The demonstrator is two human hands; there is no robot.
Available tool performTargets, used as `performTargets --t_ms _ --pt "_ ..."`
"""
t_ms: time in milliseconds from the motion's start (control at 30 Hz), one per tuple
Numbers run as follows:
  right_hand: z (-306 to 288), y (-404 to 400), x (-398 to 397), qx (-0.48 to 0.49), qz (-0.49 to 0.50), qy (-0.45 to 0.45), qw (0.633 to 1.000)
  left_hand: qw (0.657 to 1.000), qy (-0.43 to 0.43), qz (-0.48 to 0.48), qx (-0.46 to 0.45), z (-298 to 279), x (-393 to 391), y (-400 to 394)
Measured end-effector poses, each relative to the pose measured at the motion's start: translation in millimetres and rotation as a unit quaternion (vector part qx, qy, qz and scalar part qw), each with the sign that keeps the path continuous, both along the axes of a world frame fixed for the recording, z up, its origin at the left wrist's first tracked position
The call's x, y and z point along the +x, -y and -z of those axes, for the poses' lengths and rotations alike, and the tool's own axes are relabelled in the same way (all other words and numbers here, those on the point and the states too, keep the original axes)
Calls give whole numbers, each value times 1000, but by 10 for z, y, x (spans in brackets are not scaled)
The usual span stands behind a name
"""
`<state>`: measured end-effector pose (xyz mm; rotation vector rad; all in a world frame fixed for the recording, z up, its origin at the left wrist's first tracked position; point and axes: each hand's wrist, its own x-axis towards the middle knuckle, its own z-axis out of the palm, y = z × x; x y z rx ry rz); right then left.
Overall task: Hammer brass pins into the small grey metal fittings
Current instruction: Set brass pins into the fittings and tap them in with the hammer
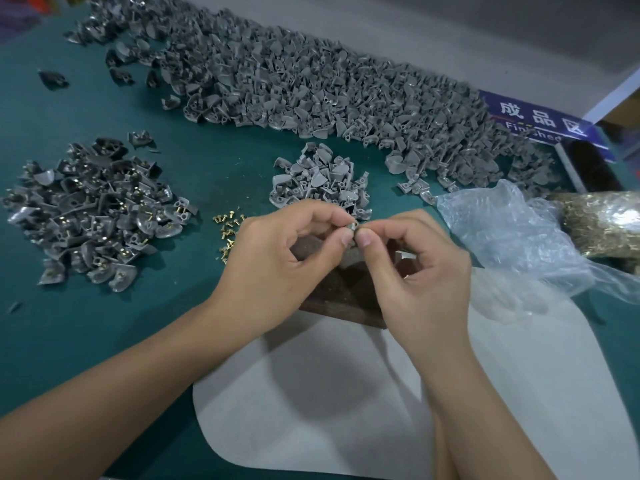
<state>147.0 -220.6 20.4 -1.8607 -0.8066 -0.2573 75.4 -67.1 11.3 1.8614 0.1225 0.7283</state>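
- Leftmost on the green bench [104,323], a heap of grey fittings with brass pins already in [93,216].
- Loose small brass pins [228,230]: light, slippery, best pinched by the head.
- Left hand [287,251] pinches a small grey metal fitting [352,226], rigid and light.
- Right hand [415,261] pinches at it too, fingertips meeting; any pin there is hidden.

I see the left hand [298,247] and right hand [412,258] meeting fingertip to fingertip, pinching a small grey fitting [352,226] above a dark block [341,289]. Loose brass pins [228,230] lie just left; a pile of pinned fittings [93,209] sits further left.
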Motion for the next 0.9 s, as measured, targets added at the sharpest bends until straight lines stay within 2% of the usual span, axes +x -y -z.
performTargets --t_ms 100,300,400,800,900 --pt "-19 13 34 10 -16 -7 1000 998 -13 26 -48 4 9 -10" --pt "-31 64 92 11 -32 -27 999 997 -12 59 -53 11 39 -15" --pt "-22 69 109 1 -28 -21 999 989 -37 106 -93 11 65 -60" --pt "12 40 115 -37 -11 -6 999 993 -65 99 -27 51 96 -119" --pt "-36 83 90 -45 12 -13 999 993 -81 76 32 62 105 -154"
